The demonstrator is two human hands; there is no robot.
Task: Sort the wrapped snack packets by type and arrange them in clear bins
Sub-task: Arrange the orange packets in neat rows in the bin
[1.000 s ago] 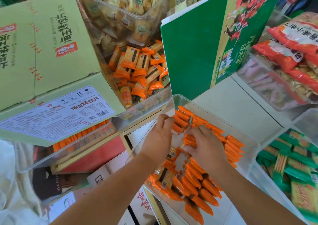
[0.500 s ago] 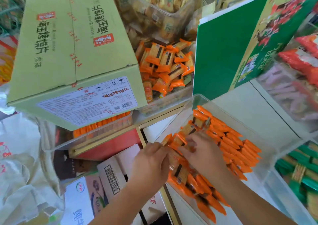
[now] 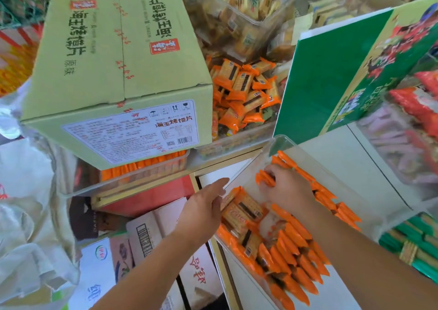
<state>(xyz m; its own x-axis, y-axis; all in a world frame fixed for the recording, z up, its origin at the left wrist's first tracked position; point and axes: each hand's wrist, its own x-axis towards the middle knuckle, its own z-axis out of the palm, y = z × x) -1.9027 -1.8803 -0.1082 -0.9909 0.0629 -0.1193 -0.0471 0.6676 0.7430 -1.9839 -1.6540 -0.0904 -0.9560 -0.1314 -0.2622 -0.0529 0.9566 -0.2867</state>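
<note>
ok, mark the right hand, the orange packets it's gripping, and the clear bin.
right hand (image 3: 290, 187): head view, back of the hand.
orange packets (image 3: 263, 179): head view, wrapper ends showing past the fingers.
clear bin (image 3: 277, 141): head view, far corner of the rim.

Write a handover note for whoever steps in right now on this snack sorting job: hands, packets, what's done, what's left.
Left hand: open, fingers straight, by the left wall of the clear bin, holding nothing.
Right hand: inside the bin, gripping a small bunch of orange packets.
Done: upright rows line the bin's right side and near end.
Left: flat packets by the left wall need standing in line; a bare patch in the middle needs filling.
</note>
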